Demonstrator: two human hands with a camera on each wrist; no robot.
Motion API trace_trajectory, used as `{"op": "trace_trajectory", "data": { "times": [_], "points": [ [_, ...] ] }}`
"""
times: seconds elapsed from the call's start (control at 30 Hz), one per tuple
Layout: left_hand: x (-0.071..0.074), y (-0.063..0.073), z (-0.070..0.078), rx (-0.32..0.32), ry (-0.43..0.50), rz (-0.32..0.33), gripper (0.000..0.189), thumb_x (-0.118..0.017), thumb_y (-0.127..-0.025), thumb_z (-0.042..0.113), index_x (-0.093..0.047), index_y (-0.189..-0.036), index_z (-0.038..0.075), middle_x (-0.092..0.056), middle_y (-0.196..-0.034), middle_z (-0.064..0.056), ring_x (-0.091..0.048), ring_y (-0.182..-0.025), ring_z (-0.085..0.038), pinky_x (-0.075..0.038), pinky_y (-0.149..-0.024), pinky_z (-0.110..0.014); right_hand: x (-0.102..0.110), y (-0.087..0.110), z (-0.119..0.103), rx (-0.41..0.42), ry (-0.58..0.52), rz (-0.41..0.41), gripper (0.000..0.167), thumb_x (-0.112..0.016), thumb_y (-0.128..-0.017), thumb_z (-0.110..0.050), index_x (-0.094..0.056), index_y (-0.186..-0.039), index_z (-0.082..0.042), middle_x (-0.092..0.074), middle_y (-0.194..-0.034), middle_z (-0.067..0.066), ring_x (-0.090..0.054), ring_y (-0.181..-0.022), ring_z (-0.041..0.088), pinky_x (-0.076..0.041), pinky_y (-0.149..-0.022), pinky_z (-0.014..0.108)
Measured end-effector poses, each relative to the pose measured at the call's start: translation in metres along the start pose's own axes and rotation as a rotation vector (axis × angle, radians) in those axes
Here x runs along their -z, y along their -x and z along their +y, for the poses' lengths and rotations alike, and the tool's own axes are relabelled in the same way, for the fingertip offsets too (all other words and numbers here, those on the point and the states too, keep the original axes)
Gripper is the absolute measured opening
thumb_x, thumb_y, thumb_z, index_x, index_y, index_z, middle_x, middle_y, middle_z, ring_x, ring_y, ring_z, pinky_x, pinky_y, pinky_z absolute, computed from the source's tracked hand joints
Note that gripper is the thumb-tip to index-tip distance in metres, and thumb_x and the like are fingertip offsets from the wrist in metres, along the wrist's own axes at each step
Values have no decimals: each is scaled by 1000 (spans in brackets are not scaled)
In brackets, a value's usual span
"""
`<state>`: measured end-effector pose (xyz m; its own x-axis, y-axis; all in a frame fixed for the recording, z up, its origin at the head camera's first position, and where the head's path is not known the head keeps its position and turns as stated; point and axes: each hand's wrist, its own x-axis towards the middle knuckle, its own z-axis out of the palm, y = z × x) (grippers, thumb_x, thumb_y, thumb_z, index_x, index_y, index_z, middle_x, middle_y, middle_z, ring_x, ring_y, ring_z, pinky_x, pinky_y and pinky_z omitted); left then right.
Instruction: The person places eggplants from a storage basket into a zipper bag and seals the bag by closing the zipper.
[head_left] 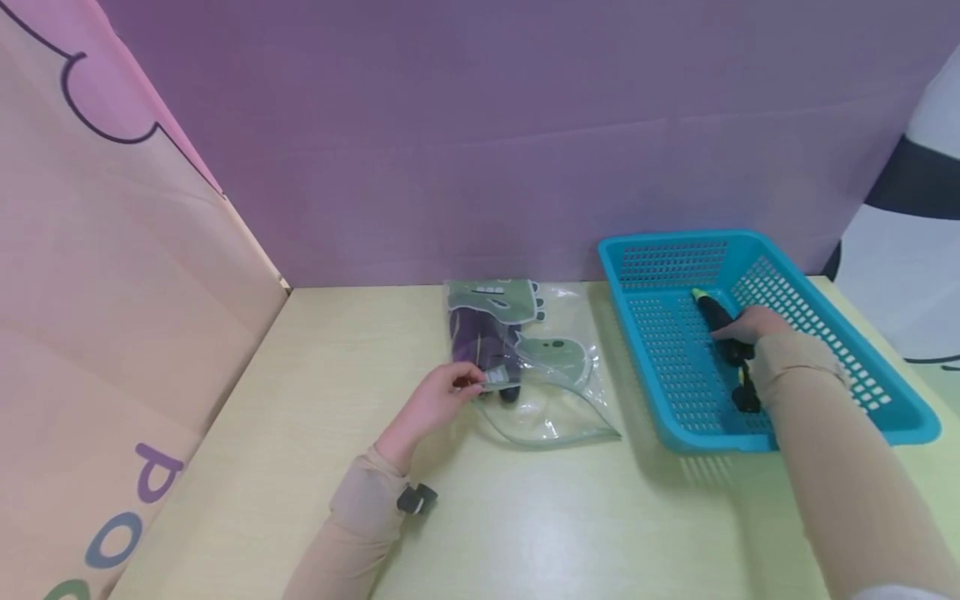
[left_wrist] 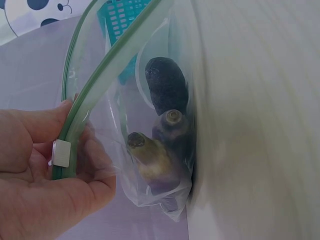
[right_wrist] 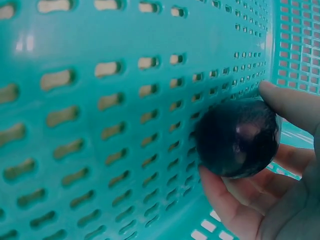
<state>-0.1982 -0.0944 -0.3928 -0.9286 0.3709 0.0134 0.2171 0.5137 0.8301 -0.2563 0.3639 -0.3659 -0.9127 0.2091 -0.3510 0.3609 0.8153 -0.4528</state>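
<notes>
A clear zip bag printed with green cartoon animals lies on the table, its mouth gaping toward me. My left hand pinches the green rim at its left corner, right by the white slider. Inside the bag are dark purple eggplants; the left wrist view shows their rounded and stem ends. In the blue basket to the right, my right hand holds another dark eggplant with a pale green tip, thumb on one side and fingers on the other. Its glossy rounded end faces the right wrist camera.
The basket has perforated walls and stands close to the bag's right side. A purple backdrop rises behind the table, and a printed panel borders it on the left. Black wrist cameras are strapped to both sleeves.
</notes>
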Motion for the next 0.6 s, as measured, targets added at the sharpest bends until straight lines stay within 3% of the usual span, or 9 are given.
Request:
{"op": "trace_trajectory", "data": {
  "times": [0.23, 0.6],
  "points": [
    [1, 1, 1, -2, 4, -4, 11, -58, -89, 0, -65, -97, 2, -67, -94, -10, -62, -92, -24, -54, -82, -34, 2, 1, 0, 2, 7, -28, 52, -64, -84, -26, -48, -105, 19, -59, -81, 24, -58, -75, 32, -51, -63, 38],
    [-1, 0, -3, -19, 4, -5, 12, -58, -89, 0, -65, -98, 1, -67, -95, -11, -62, -92, -24, -54, -83, -34, 1, 2, 2, -48, -20, -53, 68, -66, -81, -30, -41, -117, 21, -56, -98, 33, -56, -92, 43, -51, -76, 49]
  ]
}}
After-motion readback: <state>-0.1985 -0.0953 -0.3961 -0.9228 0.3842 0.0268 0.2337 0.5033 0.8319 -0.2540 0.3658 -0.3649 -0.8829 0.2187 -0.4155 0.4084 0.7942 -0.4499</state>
